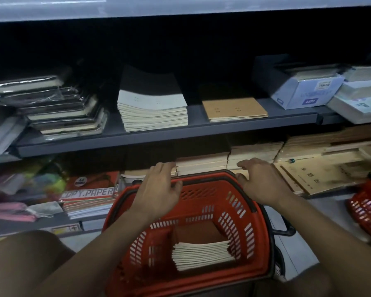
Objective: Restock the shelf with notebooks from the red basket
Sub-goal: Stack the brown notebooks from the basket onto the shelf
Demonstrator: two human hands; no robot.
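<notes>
The red basket [240,211] stands on the floor in front of me, below the grey shelf [120,138]. A stack of brown-covered notebooks [201,251] lies in its bottom. My left hand [159,189] hovers over the basket's far left rim with relaxed fingers and holds nothing. My right hand [261,181] is held over the far right rim, fingers spread, also holding nothing. On the shelf sit a thin pile of tan notebooks [234,109] and a taller pile of grey-covered notebooks [152,110].
Wrapped dark notebooks [58,106] are piled at the shelf's left, and a blue-white box [304,91] stands at its right. Stacks of tan books [255,153] and copy paper packs [88,196] fill the lower level. A second red basket [368,206] sits at the right edge.
</notes>
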